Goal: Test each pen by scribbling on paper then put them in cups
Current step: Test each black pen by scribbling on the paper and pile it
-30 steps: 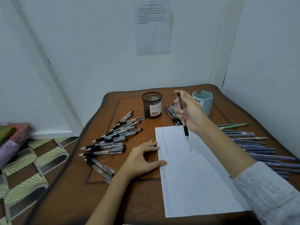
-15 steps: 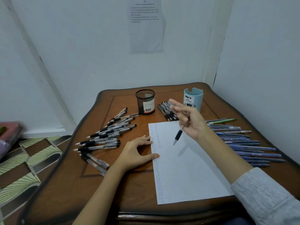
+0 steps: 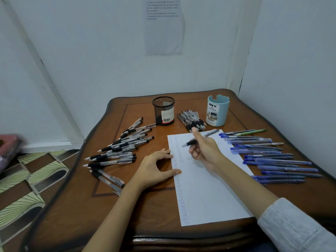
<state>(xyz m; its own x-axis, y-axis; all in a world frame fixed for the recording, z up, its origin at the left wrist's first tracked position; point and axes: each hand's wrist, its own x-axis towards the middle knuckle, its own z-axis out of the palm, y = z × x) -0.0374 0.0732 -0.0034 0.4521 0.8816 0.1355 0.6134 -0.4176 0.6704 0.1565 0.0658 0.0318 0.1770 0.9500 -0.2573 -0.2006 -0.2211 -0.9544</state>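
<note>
My right hand grips a black-grip clear pen over the top of the white paper, tip pointing left just above the sheet. My left hand lies flat with fingers spread, thumb and fingertips pressing the paper's left edge, where columns of small scribbles run. A black mesh cup and a light blue cup stand at the back of the wooden table. Several black pens lie at the left, a bundle of black pens sits between the cups, and several blue pens lie at the right.
White walls close in behind and to the right of the table. A printed sheet hangs on the back wall. Patterned floor tiles show at the left, with a blurred pink object at the frame's left edge.
My right hand lowered the pen from upright near the blue cup and turned it until its tip points left over the paper's top. My left hand stayed on the paper's edge.
</note>
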